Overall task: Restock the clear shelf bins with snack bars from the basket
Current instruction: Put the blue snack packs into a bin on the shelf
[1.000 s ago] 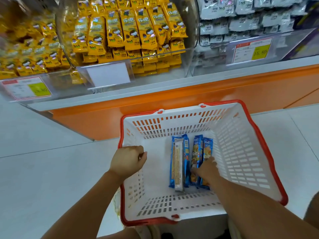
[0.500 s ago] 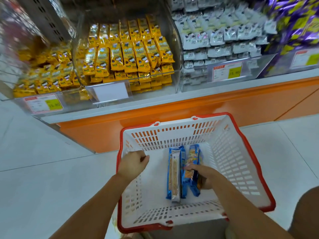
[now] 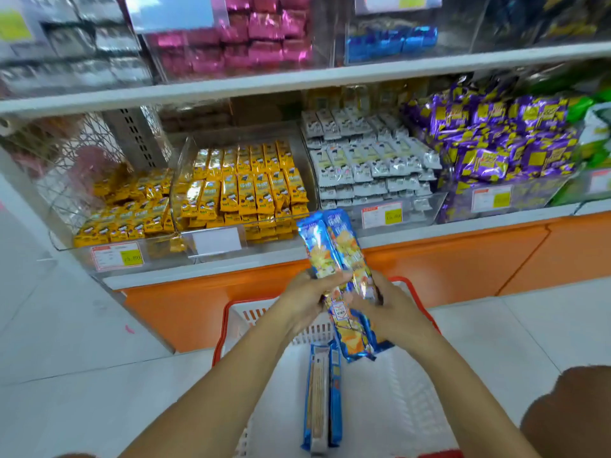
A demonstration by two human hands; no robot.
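Note:
Two long blue snack bar packs [image 3: 334, 246] are held upright above the white basket with a red rim [image 3: 228, 312]. My left hand [image 3: 307, 295] grips them from the left and my right hand [image 3: 390, 302] from the right, around their middle. Two more blue packs [image 3: 322, 395] lie on the basket floor below. Behind the held packs stand the clear shelf bins: one of yellow bars [image 3: 244, 190], one of white bars [image 3: 370, 160] and one of purple packs [image 3: 496, 140].
An upper shelf [image 3: 297, 79] carries bins of pink [image 3: 244, 41] and blue packs [image 3: 390, 43]. Price tags [image 3: 382, 214] hang on the bin fronts. An orange base panel [image 3: 446, 262] runs under the shelf. White floor tiles [image 3: 66, 342] lie to the left and right.
My right hand lifted two blue packs out of the basket. My left hand left the basket rim and joined it on the packs. The view tilted up to the shelves.

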